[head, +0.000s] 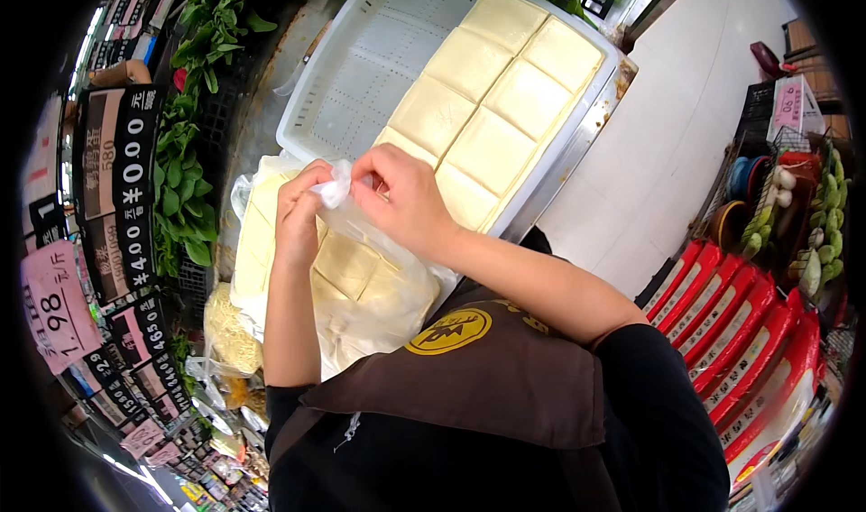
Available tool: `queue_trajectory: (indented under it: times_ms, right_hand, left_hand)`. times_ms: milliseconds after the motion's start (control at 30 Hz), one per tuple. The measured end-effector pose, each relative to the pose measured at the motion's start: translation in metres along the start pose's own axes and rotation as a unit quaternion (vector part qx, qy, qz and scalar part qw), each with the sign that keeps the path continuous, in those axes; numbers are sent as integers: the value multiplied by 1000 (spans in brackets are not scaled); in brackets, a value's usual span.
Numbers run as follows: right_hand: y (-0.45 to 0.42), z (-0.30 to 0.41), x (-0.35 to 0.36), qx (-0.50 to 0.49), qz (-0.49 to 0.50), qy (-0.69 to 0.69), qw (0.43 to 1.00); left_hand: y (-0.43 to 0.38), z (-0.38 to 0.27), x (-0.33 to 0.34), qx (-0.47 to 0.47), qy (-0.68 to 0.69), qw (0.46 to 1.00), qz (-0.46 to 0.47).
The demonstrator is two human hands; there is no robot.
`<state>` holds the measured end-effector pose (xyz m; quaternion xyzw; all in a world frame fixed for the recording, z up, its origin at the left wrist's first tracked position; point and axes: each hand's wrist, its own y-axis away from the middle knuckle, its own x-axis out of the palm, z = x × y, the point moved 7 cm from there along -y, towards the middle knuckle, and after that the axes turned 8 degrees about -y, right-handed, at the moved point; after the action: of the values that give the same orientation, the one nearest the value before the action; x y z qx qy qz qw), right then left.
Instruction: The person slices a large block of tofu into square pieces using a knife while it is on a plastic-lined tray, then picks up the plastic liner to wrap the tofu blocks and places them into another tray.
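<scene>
Both my hands meet above the near edge of a white plastic crate (308,82). My left hand (302,204) pinches a bunched part of a thin clear plastic bag (333,192). Close beside it, my right hand (399,190) has thumb and forefinger at the same gathered plastic; whether they grip it cannot be told. Scored slabs of pale tofu (497,86) lie in two rows in the crate's right part. More scored tofu blocks (345,261) show below my hands, partly under the film, and others (259,234) lie to the left.
A bag of pale shredded food (232,326) lies at lower left. Leafy greens (183,180) line the left side, near price signs (122,194). Red-and-white packages (737,336) stand at right, below wire baskets with vegetables (822,248). A metal counter edge (575,150) runs along the crate.
</scene>
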<state>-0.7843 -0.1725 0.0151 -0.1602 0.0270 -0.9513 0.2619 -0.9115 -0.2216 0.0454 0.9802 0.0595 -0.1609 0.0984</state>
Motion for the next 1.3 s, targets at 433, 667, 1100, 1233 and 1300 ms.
queue_trajectory:
  times_ms: [433, 667, 1100, 1233, 1300]
  right_hand:
    - [-15, 30, -1, 36, 201, 119, 972]
    - [100, -2, -1, 104, 178, 185, 961]
    - [152, -11, -41, 185, 62, 142, 970]
    - [160, 31, -32, -56, 75, 358, 929]
    - [173, 56, -1, -250, 99, 397, 878]
  left_hand:
    - [16, -7, -35, 7, 74, 989, -129]
    - [23, -17, -29, 44, 113, 981, -151]
    - [13, -14, 13, 37, -128, 991, 36]
    - [25, -9, 14, 24, -142, 989, 42]
    - [27, -6, 15, 30, -139, 989, 38]
